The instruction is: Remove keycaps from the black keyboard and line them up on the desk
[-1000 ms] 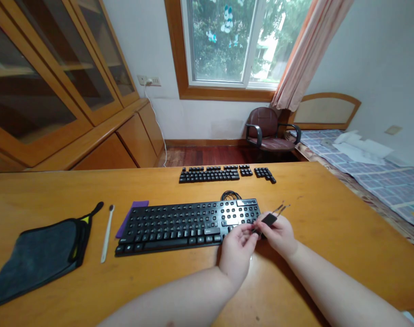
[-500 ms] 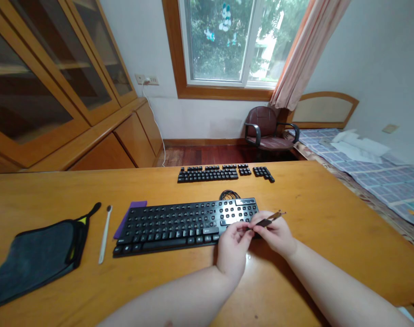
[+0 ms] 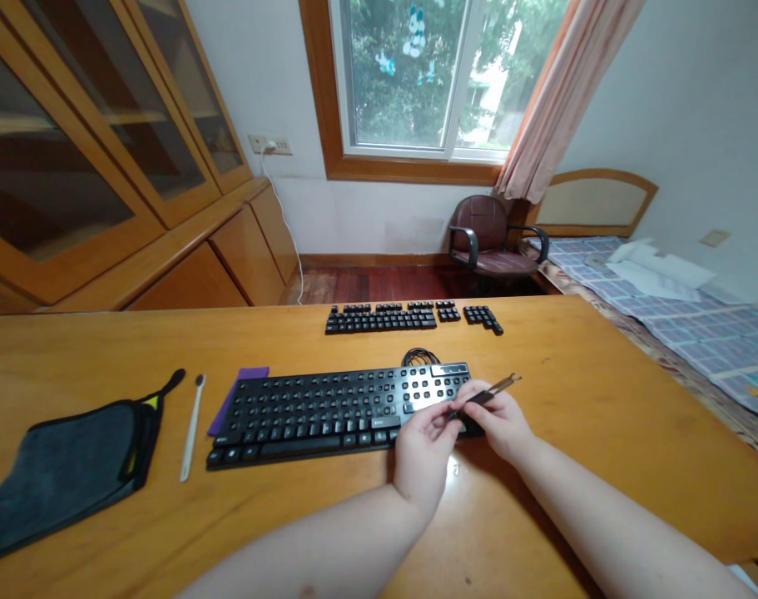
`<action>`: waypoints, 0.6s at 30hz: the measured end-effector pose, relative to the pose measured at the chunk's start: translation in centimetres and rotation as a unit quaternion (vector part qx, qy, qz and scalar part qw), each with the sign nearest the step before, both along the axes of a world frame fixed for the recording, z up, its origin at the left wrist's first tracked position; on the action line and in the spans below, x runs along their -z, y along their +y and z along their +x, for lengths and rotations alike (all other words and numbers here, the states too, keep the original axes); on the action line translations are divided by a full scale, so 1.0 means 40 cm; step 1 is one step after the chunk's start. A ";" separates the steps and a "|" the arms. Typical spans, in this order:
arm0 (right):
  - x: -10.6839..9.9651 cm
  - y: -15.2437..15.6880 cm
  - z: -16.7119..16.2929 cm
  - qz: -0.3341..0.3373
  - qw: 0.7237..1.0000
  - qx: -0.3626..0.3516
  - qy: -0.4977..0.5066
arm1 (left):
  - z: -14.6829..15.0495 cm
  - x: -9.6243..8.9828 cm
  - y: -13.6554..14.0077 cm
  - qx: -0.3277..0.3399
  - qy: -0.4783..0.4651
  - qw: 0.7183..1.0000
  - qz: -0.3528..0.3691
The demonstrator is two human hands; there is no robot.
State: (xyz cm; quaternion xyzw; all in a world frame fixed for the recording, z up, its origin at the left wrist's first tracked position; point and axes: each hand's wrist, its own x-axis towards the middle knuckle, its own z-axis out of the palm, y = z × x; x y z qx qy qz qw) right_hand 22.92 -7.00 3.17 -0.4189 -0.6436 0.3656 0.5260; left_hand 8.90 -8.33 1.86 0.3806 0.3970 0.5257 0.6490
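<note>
My right hand (image 3: 504,426) is closed round a slim dark keycap puller (image 3: 496,389), whose two thin prongs point up and to the right. Close beside it, my left hand (image 3: 421,459) has its fingers pinched together, almost touching the right fingertips. Whatever lies between the left fingers is too small and hidden to name. Under and behind both hands lies a black keyboard (image 3: 316,409), with most of its keycaps off and the bare switches showing. The bottom row and a few wide keys are still capped. The right end of the keyboard is partly covered by my hands.
Loose black keycaps (image 3: 382,321) lie in keyboard order near the far table edge. A coiled cable (image 3: 419,357) sits behind the keyboard. Purple cloth (image 3: 224,408) shows under its left end. Further left are a white toothbrush (image 3: 192,433) and a dark grey cloth (image 3: 72,466).
Both hands have shifted slightly to the left. The puller has turned a little in my right hand, so its prongs show more clearly.
</note>
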 end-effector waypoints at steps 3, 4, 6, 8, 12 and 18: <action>0.000 -0.001 0.001 0.013 1.000 -0.010 -0.013 | -0.001 0.003 0.001 -0.001 0.004 1.000 0.000; -0.001 -0.001 0.003 0.019 0.999 -0.017 -0.020 | -0.001 0.005 0.001 0.002 0.006 1.000 -0.001; -0.004 -0.001 0.007 0.027 0.999 -0.030 -0.033 | -0.002 0.011 0.001 0.011 0.009 1.000 -0.002; -0.007 0.000 0.011 0.032 0.998 -0.045 -0.041 | -0.003 0.015 0.001 0.017 0.013 1.000 -0.006; -0.012 0.002 0.016 0.034 0.996 -0.080 -0.035 | -0.003 0.012 0.001 0.021 -0.001 1.000 -0.010; -0.017 0.000 0.013 0.026 0.995 -0.091 -0.009 | -0.001 0.003 -0.002 0.015 -0.025 0.999 -0.011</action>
